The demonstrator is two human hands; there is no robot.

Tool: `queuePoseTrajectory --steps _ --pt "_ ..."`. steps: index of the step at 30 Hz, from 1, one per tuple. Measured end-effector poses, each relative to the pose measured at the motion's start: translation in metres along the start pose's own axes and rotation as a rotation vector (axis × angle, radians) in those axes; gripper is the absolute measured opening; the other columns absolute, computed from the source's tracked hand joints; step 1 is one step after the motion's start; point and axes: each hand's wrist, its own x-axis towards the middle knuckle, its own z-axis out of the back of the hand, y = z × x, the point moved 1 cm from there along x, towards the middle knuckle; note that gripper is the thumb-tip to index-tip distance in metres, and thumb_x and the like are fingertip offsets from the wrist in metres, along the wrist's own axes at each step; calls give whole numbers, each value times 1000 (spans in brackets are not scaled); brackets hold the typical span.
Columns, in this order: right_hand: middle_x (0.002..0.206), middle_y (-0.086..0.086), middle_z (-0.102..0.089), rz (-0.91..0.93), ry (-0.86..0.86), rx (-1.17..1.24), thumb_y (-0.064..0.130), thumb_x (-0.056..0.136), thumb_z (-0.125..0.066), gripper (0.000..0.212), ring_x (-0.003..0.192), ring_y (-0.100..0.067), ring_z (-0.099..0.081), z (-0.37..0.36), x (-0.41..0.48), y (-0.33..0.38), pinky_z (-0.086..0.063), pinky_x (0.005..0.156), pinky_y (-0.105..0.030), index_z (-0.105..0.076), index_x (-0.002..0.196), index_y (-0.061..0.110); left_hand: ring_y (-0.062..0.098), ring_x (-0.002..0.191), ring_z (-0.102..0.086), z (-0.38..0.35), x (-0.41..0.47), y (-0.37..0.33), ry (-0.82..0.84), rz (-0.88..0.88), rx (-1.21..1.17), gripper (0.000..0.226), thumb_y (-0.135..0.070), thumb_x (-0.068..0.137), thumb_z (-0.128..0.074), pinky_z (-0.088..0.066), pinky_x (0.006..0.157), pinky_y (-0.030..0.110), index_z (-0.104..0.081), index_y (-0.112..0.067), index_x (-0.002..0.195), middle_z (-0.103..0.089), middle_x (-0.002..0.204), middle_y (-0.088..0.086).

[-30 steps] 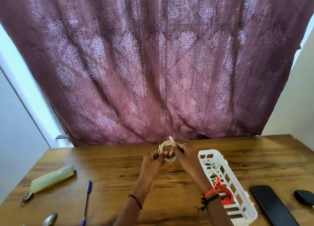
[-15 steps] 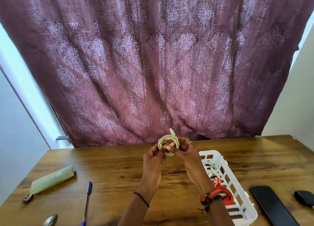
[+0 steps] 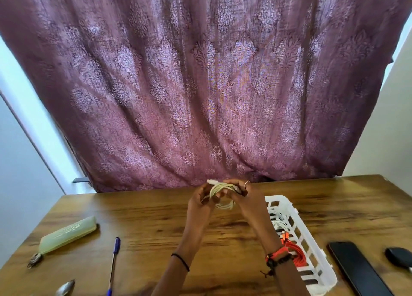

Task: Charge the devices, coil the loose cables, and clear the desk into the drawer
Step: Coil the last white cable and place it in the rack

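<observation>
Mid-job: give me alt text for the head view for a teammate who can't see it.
The left hand and right hand grip a coiled white cable above a wooden desk before a purple curtain. Right of them sit a white basket holding an orange cable, and a black phone; left lie a green case, a blue pen and a spoon.

A plum-coloured curtain point(image 3: 200, 84) fills most of the view, hanging in loose folds, its woven damask motifs catching light from behind (brightest near the middle). Its lower hem drops behind the far edge of the worktop point(image 3: 145, 224), a brown board with strong wood grain and darker streaks. A grey-blue wall point(image 3: 17, 195) stands to the left, an off-white wall point(image 3: 383, 128) to the right. Just beside the curtain's lower left corner a small dark bracket point(image 3: 80, 180) juts out
</observation>
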Motion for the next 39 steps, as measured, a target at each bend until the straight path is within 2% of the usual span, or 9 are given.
queuePoseTrajectory --steps 6,10,13,19,22,25,27,35,39 --pt "86 10 -67 -9 66 -119 9 80 -69 25 71 20 -57 13 0 -1 -40 67 -1 -73 101 21 16 90 -67 11 5 -12 213 119 22 35 -19 71 -73 -54 79 32 -65 -26 104 -73 95 -2" --pt "95 5 -74 -52 230 -74 22 73 -78 29 94 -9 -68 16 -1 -5 -51 86 -27 -73 100 30 13 94 -68 21 10 -24 300 36 240 30 -9 80 -70 -54 85 27 -66 -22 106 -72 101 0" --pt "104 4 -72 -86 283 89 14 70 -79 38 98 -6 -67 21 -4 -4 -50 80 -16 -70 106 21 11 91 -68 24 10 -28 295 16 261 22 -7 80 -69 -53 81 22 -70 -21 97 -73 97 -1" --pt "109 2 -64 66 53 -90 19 73 -77 45 103 -11 -62 24 1 -4 -48 92 -28 -64 107 47 11 87 -68 25 10 -23 191 27 219 21 -6 80 -70 -54 82 28 -71 -21 95 -74 93 -1" --pt "115 1 -55 201 46 -252 20 76 -75 46 103 -11 -59 15 -2 -1 -46 94 -22 -61 117 33 12 84 -69 22 9 -22 150 28 182 20 -7 80 -69 -55 81 29 -70 -21 93 -75 88 -2" --pt "129 0 -46 265 128 -530 21 83 -69 52 118 -6 -45 2 -3 -7 -29 103 -13 -51 132 19 12 84 -69 20 8 -22 151 26 142 20 -6 80 -69 -55 75 25 -71 -20 94 -75 90 0" --pt "132 -4 -44 260 119 -584 14 87 -63 48 121 -13 -48 -3 -4 -12 -32 105 -18 -50 133 13 12 87 -69 20 7 -23 159 20 136 21 -6 79 -70 -54 76 24 -71 -19 96 -74 93 1" --pt "97 -15 -67 256 -62 -683 4 71 -69 31 88 -31 -64 -13 -6 -14 -45 78 -28 -69 102 7 3 88 -65 15 8 -8 243 -117 425 34 -6 78 -71 -49 79 16 -67 -32 99 -72 96 -4" --pt "96 -3 -70 -37 57 -282 10 78 -68 32 87 -14 -65 -5 -8 -11 -49 76 -20 -60 107 19 7 99 -61 16 10 -7 212 -263 698 33 -10 86 -59 -47 81 12 -64 -23 117 -62 110 -1"
